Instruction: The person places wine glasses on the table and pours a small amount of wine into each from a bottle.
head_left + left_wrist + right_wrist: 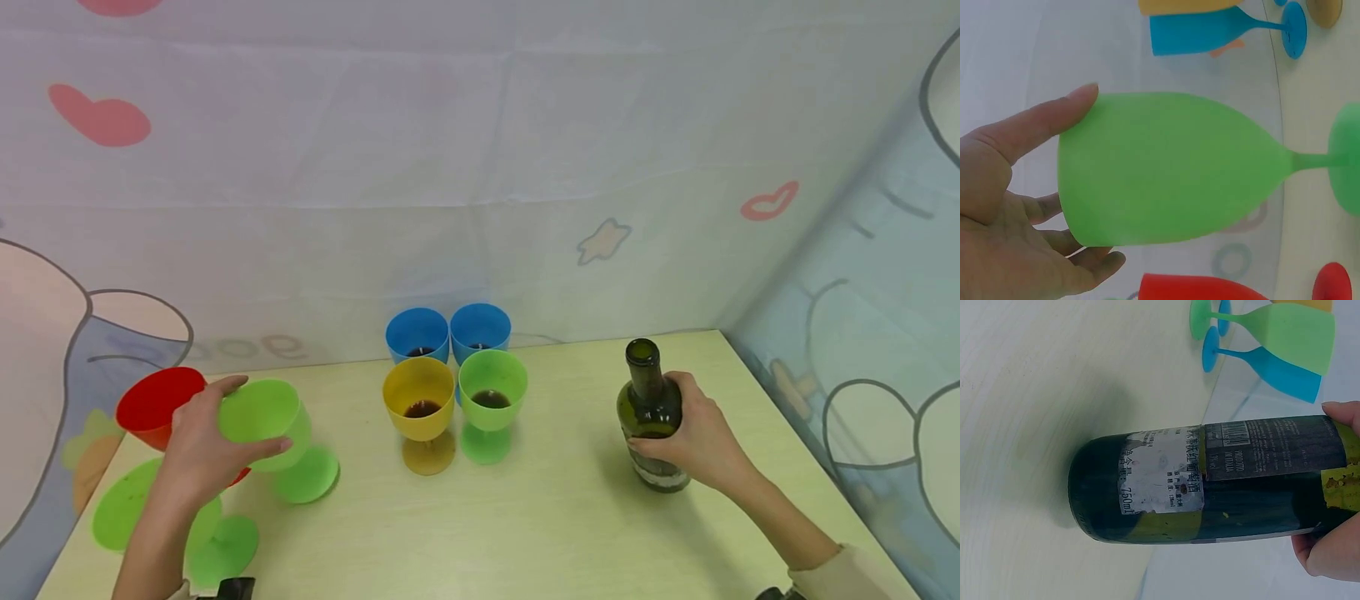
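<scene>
My left hand [197, 454] holds a light green plastic goblet [1172, 169] by its bowl near the rim, thumb on one side and fingers on the other. Its round foot is close to the tabletop; I cannot tell whether they touch. On the right, my right hand [705, 442] grips a dark green glass wine bottle [651, 408] around its upper body. The bottle stands about upright, with worn labels [1160, 472] on its side. Whether its base touches the table is unclear.
Mid-table, a yellow goblet [420, 421] and a green goblet [492, 417] hold dark liquid. Two blue goblets [417, 329] behind them also hold some. By my left arm are a red goblet [153, 408] and another green goblet [222, 550]. A printed cloth [375, 167] hangs behind the table.
</scene>
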Available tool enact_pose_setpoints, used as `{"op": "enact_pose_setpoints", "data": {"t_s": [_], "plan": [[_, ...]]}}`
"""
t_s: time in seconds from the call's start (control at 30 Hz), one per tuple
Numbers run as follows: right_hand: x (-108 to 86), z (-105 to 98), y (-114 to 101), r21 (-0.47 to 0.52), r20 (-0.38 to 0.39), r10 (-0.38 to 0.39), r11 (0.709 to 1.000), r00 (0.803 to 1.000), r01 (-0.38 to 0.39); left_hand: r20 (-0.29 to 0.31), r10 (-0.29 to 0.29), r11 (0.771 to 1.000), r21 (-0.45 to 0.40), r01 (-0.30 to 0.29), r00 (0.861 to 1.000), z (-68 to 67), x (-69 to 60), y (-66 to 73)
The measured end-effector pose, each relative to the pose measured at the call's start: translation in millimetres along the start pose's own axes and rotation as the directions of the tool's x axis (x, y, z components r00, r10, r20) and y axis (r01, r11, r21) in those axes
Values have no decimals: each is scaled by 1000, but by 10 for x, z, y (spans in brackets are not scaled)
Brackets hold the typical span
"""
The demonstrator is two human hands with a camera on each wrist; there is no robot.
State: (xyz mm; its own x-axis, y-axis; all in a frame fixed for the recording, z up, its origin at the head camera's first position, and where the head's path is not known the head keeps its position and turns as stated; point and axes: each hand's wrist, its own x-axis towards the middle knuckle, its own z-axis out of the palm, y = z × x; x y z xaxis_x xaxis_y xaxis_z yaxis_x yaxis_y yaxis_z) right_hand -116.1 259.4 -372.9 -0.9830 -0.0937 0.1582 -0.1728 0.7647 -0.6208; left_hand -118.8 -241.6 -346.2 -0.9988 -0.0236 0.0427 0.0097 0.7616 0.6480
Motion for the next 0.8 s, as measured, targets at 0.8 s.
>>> {"op": "enact_pose_setpoints", "data": {"t_s": [0.8], "plan": [[-7,52,-28,-11,-37,-52,999,998,52,93,104,979,-185,-85,990,409,-322,603]]}}
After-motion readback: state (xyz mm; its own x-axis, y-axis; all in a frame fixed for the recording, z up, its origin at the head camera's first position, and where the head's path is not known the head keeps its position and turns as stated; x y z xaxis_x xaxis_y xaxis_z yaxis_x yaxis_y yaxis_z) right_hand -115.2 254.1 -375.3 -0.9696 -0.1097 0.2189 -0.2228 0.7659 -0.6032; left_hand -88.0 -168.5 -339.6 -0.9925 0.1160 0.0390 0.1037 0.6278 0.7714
